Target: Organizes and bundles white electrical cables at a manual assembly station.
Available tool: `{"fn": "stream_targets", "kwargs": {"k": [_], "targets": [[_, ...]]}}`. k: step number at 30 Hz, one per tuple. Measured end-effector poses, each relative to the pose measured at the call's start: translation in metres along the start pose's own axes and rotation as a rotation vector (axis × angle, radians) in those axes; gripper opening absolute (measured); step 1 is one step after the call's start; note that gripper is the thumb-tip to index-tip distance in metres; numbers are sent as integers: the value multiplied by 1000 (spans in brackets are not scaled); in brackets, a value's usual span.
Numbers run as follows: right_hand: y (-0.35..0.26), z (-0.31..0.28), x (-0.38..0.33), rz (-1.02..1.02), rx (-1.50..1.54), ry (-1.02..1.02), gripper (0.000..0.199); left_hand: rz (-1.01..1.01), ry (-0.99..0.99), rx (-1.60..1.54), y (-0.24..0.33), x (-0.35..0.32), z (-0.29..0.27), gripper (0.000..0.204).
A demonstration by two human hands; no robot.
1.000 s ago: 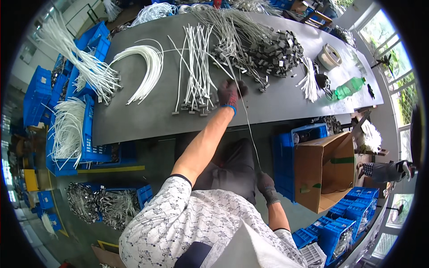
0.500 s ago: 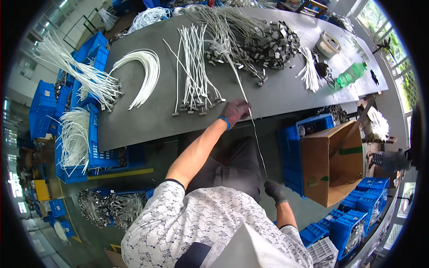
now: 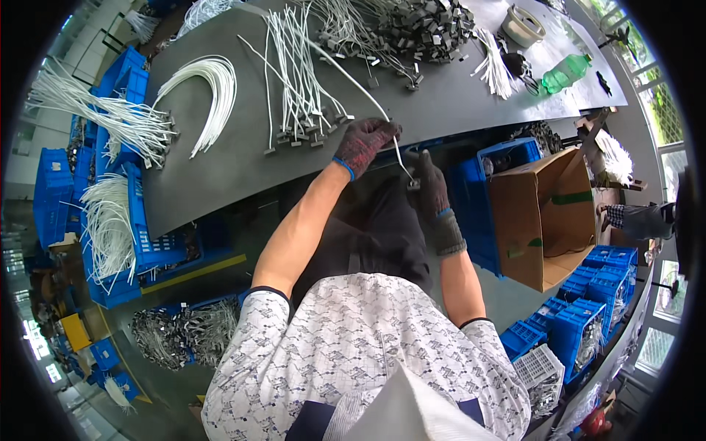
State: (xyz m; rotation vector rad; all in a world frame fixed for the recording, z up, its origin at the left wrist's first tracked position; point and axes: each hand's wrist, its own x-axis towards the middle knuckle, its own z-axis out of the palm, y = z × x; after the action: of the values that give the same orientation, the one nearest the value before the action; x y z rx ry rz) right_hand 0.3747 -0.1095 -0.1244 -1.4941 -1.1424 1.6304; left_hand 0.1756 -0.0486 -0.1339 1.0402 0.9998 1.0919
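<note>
table (image 3: 220, 165): 12 o'clock of the hands
cable bundles (image 3: 298, 73): on table
cardboard box (image 3: 544, 217): 3 o'clock, beside crates (image 3: 599, 283)

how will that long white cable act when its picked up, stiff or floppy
Probably floppy: the white cable bends in a loose arc between the table and the hands. Likely light, since fingertips alone hold it. Its dark end piece may swing.

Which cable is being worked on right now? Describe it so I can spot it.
On the long grey table, find the near edge where both gloved hands meet. The single white cable running from the far pile down between them is it; the others lie in loose bundles.
</note>
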Motion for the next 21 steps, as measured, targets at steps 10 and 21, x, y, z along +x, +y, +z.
{"fn": "stream_targets", "kwargs": {"k": [10,21], "targets": [[-9,53,67,-73,329,-163,66,-11,69,-219,-18,-8,-37,24],[-29,73,240,-941,-932,470,45,31,483,925,6,20,-228,34]]}}
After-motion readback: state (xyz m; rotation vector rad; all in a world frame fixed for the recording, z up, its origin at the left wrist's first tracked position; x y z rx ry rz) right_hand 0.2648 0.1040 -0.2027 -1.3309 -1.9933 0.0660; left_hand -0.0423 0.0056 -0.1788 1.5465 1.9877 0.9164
